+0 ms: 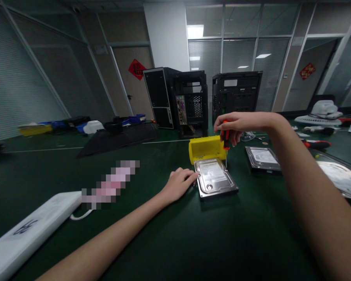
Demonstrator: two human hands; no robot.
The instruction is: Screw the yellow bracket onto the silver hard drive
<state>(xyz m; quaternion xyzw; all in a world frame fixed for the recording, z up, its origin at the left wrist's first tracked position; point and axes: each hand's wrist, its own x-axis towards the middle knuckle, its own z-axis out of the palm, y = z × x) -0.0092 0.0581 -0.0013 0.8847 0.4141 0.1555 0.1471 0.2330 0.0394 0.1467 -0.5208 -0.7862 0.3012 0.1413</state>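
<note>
A silver hard drive (213, 175) with a white label lies flat on the green table in front of me. My left hand (179, 182) rests at its left edge, thumb on the rim and fingers curled beside it. Above the drive's right side, my right hand (232, 124) grips a red and black screwdriver (226, 140) from the top. The screwdriver stands nearly upright, its tip at the right edge of the drive's top. Directly behind the drive sits a yellow plastic bin (207, 149). Some fingers of my right hand are hidden behind the handle.
A second hard drive (263, 159) lies to the right, partly behind my forearm. Black computer cases (161, 97) stand at the back. A white box (32, 230) is at the lower left; a red and black tool (318, 144) lies far right, near a clear bag (339, 175).
</note>
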